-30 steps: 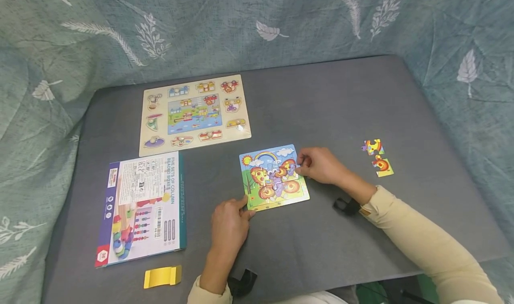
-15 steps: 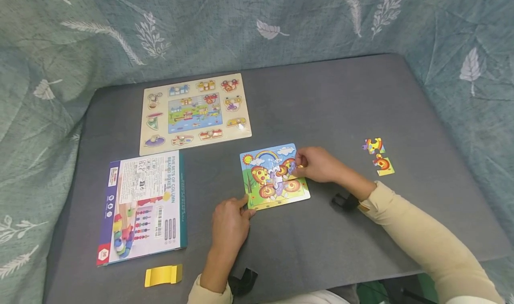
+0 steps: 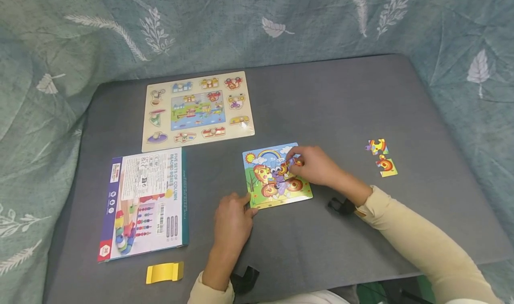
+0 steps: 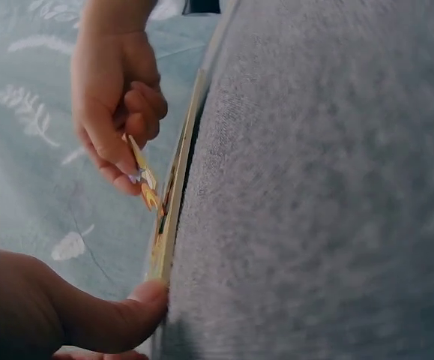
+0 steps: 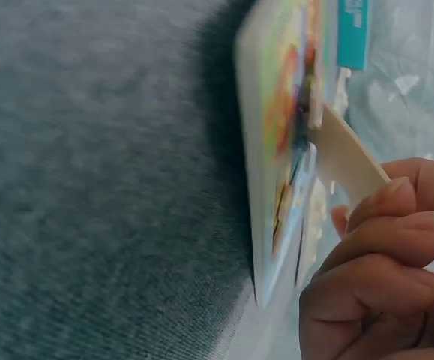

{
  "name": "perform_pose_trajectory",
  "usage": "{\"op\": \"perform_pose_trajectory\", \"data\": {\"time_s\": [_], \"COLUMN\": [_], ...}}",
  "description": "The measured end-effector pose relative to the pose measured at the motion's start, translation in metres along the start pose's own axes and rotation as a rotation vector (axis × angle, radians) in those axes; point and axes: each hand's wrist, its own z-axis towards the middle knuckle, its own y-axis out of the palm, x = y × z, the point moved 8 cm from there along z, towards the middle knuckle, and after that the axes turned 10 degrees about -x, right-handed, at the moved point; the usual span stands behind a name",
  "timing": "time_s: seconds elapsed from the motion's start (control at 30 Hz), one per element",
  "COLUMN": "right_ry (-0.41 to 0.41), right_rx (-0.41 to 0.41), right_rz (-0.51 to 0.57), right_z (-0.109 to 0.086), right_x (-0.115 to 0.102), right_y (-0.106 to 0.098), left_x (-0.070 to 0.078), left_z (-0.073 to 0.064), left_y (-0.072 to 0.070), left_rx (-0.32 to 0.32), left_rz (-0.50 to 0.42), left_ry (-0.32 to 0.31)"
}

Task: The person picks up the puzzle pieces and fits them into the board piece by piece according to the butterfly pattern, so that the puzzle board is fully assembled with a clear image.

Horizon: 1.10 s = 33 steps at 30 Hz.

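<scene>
A square jigsaw puzzle board point(image 3: 277, 202) with a butterfly picture, sun and rainbow lies on the dark grey table. My left hand point(image 3: 234, 218) holds its near left corner between thumb and index finger; in the left wrist view the thumb point(image 4: 148, 300) presses on the board's edge. Over the board's right part, my right hand point(image 3: 317, 165) pinches a jigsaw piece point(image 4: 148, 180) printed in orange and purple. The right wrist view shows this piece tilted, its lower edge at the board and its plain wooden back point(image 5: 349, 155) showing. Fingers partly hide it in the head view.
Two loose jigsaw pieces, one upper point(image 3: 378, 146) and one lower point(image 3: 387, 166), lie at the right. A wooden peg puzzle point(image 3: 237, 134) is behind to the left, with a beaded-toy box point(image 3: 152, 215) before it. A yellow curved block point(image 3: 164, 273) sits near the front edge.
My right hand has moved slightly left over the board, carrying the piece further in from the right edge. The left hand keeps its hold on the corner.
</scene>
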Motion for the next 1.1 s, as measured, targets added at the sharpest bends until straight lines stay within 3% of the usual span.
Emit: {"op": "perform_pose_trajectory", "data": {"time_s": [0.07,0.13,0.23,0.3,0.4,0.5,0.63,0.73,0.97,1.1], "right_ry": [-0.015,-0.028,-0.024,-0.021,-0.044,-0.106,-0.134,-0.103,0.002,0.026], "right_rx": [0.039,0.070,0.089,0.090,0.121,0.123,-0.055,-0.158,-0.029,-0.037], "right_rz": [-0.039,-0.074,-0.106,-0.116,-0.074,0.013,0.101,0.087,-0.077,-0.045], "right_z": [-0.002,-0.003,-0.004,-0.004,-0.008,-0.015,-0.018,-0.016,-0.012,-0.011], "right_x": [-0.003,-0.006,-0.009,-0.011,-0.016,-0.022,-0.021,-0.016,-0.010,-0.006], "right_y": [0.000,-0.001,-0.001,-0.001,-0.006,-0.010,0.008,0.029,0.035,0.036], "left_x": [0.009,0.022,0.040,0.046,0.047,0.045,0.041,0.034,0.025,0.024], "left_z": [0.002,0.006,0.016,0.021,0.023,0.025,0.026,0.024,0.016,0.015], "left_y": [-0.002,-0.002,0.009,0.017,0.024,0.025,0.023,0.021,0.015,0.013], "left_rx": [0.001,-0.016,-0.107,-0.171,-0.245,-0.271,-0.274,-0.254,-0.202,-0.179], "left_rz": [0.052,0.106,0.184,0.221,0.245,0.222,0.152,0.088,0.037,0.009], "left_ry": [0.041,0.123,0.264,0.315,0.313,0.299,0.303,0.282,0.254,0.251]}}
